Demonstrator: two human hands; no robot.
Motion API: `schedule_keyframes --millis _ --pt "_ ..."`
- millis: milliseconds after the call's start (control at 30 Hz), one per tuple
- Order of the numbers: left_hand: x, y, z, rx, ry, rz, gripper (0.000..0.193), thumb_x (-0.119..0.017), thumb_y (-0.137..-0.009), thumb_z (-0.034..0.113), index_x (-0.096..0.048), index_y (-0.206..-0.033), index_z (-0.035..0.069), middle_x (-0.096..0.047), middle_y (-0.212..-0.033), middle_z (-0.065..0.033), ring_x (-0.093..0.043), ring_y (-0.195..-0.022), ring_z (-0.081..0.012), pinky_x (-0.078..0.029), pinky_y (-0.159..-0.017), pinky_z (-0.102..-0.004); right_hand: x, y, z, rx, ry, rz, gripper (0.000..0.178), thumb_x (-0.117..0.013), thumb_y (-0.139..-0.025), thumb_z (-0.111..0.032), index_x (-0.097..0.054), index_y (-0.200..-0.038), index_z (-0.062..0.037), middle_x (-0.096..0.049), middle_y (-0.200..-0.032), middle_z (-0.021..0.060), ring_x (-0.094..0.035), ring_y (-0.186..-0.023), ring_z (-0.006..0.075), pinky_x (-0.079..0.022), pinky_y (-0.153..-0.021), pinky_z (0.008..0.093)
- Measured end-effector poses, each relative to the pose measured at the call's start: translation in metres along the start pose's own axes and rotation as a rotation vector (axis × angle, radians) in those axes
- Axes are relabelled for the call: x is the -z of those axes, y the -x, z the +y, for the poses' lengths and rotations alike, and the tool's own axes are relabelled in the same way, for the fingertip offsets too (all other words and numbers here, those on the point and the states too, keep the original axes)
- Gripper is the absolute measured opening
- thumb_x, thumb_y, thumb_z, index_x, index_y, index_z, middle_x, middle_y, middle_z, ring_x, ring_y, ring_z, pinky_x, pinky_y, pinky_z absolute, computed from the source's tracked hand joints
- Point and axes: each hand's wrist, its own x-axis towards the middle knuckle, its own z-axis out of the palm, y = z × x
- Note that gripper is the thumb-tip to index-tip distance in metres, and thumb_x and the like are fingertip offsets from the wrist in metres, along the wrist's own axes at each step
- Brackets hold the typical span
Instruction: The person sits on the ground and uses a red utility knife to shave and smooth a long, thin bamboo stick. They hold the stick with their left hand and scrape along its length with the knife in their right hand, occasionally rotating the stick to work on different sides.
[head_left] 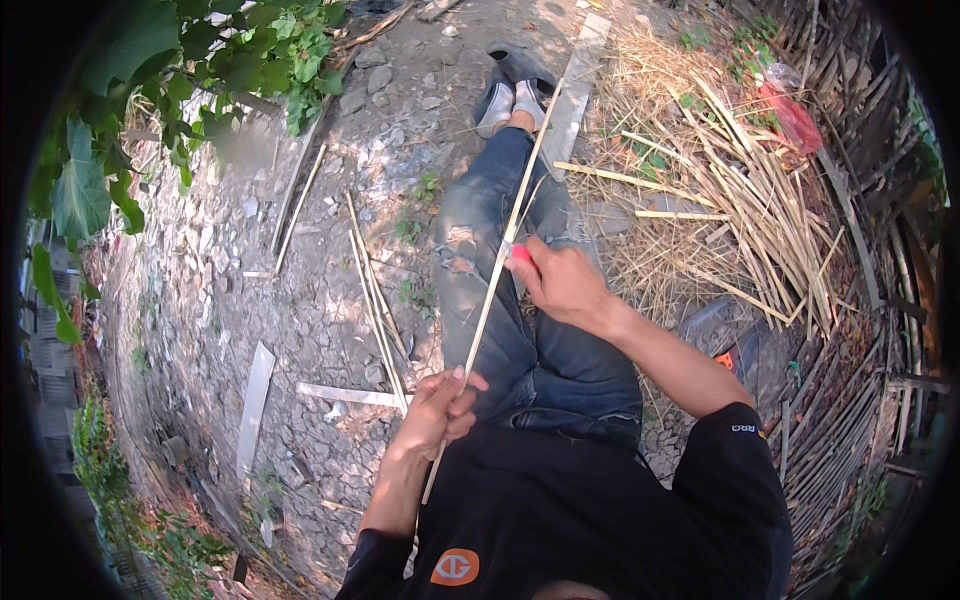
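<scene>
the left hand (437, 408) has its fingers curled closed around a long pale strip (487, 308), which slants across the jeans (468, 300) toward the shoes. the right hand (570, 287) is closed on a small red item (523, 256) at the strip; whether it is a tool handle cannot be told. step in hand, as judged: scraping or trimming. the next move calls for a steady left hold and even right-hand pressure.

I make out a black short-sleeved shirt (580, 500) with an orange badge (448, 567) at six o'clock, ripped, faded blue jeans (515, 340) mid-dial, dark-and-pale footwear (495, 107) at twelve.
</scene>
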Motion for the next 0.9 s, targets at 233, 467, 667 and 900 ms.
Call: schedule_keyframes --millis 233,467,667,900 --pt "0.053 0.037 -0.051 0.026 0.061 0.093 0.040 -0.048 -0.115 0.034 -0.065 -0.109 -0.002 -0.026 -0.063 0.0068 -0.024 -0.048 -0.0054 -0.021 -0.043 -0.0243 0.121 -0.014 0.172 -0.412 -0.410 0.506 0.046 -0.054 -0.110 -0.036 -0.059 -0.080 -0.0017 -0.051 -0.061 0.0050 -0.049 -0.053 0.0146 -0.038 -0.052 0.0385" --pt "0.040 -0.012 -0.025 -0.234 0.071 0.058 0.039 -0.046 -0.115 0.033 -0.065 -0.113 -0.001 -0.029 -0.063 0.0066 -0.024 -0.046 -0.0050 -0.020 -0.042 -0.0246 0.122 0.044 0.003 0.657 -1.615 -0.329 0.018 -0.089 -0.080 -0.017 -0.076 -0.088 -0.0060 -0.067 -0.086 0.0141 -0.043 -0.050 0.0045 -0.032 -0.044 0.0206" --pt "0.037 -0.024 -0.006 -0.341 0.074 0.034 0.038 -0.050 -0.114 0.036 -0.066 -0.111 0.001 -0.025 -0.060 0.0079 -0.025 -0.044 -0.0048 -0.020 -0.041 -0.0253 0.081 0.103 -0.128 1.275 -1.886 -1.138 0.043 -0.056 -0.106 -0.049 -0.079 -0.122 -0.0172 -0.072 -0.123 0.0108 -0.058 -0.057 0.0252 -0.046 -0.051 0.0383" --pt "0.043 -0.019 -0.017 -0.330 0.106 0.046 0.036 -0.052 -0.112 0.036 -0.065 -0.109 0.003 -0.027 -0.060 0.0084 -0.026 -0.043 -0.0045 -0.021 -0.039 -0.0234 0.074 0.104 -0.130 1.140 -1.824 -1.325 0.019 -0.074 -0.096 -0.024 -0.070 -0.093 -0.0055 -0.068 -0.089 0.0133 -0.059 -0.058 0.0304 -0.044 -0.050 0.0422"
